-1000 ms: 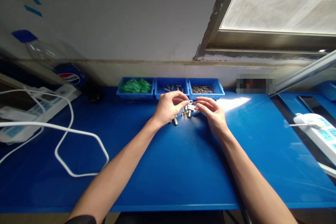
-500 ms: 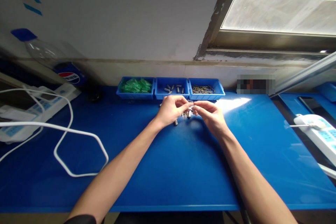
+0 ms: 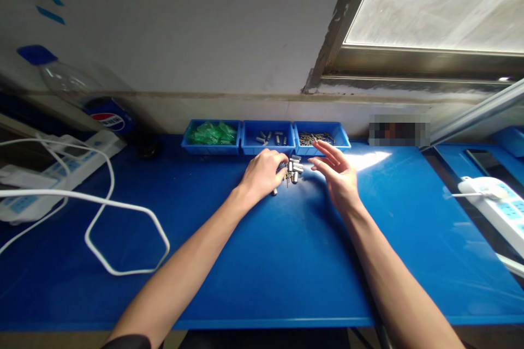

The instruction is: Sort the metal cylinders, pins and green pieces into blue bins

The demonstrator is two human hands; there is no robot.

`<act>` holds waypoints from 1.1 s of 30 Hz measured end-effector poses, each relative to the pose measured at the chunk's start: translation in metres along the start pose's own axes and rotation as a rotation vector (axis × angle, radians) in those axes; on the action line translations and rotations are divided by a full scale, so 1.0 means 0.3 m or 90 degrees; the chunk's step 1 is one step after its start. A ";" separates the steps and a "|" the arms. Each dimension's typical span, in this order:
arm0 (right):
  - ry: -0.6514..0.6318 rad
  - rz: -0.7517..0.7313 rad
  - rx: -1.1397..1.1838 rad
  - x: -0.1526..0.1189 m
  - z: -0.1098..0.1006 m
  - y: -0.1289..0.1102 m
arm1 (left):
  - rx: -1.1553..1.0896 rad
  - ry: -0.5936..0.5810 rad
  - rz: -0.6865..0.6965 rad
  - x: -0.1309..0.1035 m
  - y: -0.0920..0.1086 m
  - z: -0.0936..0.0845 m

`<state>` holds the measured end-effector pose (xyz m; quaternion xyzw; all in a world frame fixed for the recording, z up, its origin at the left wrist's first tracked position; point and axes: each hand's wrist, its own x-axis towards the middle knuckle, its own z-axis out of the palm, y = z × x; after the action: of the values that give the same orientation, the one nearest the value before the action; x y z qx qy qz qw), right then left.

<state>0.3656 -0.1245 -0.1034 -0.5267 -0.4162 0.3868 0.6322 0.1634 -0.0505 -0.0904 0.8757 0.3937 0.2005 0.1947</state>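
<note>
A small heap of metal pieces [image 3: 295,166], silvery and block-like or cylindrical with a few thin brassy pins, lies on the blue table between my hands. My left hand [image 3: 264,174] is at the heap's left edge, its fingers and thumb curled together; whatever is between them is hidden or too small to name. To the right of the heap, my right hand [image 3: 338,174] is raised with fingers spread and nothing in them. One separate metal piece [image 3: 274,192] lies just below my left hand.
Three blue bins stand along the wall: one with green plastic pieces [image 3: 213,133], one with short metal cylinders [image 3: 278,139], one with thin brassy pins [image 3: 317,139]. White cable [image 3: 123,204], power strips [image 3: 507,210] and a Pepsi bottle [image 3: 107,115] are at the sides.
My hands were together over the heap, fingertips meeting at a small piece. They have parted: the right moved right and opened, the left shifted slightly left and down to the heap.
</note>
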 end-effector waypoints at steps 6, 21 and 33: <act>-0.007 0.010 0.003 -0.002 0.000 -0.006 | 0.049 -0.043 -0.024 -0.003 0.011 0.014; -0.025 0.023 0.004 -0.004 0.001 0.001 | 0.107 -0.047 0.020 -0.003 0.014 0.020; -0.024 0.028 0.025 -0.005 0.010 -0.011 | 0.201 -0.083 -0.017 -0.008 0.040 -0.004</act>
<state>0.3624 -0.1254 -0.1000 -0.5160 -0.4085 0.4187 0.6257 0.1688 -0.0595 -0.0838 0.9011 0.4187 0.0764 0.0828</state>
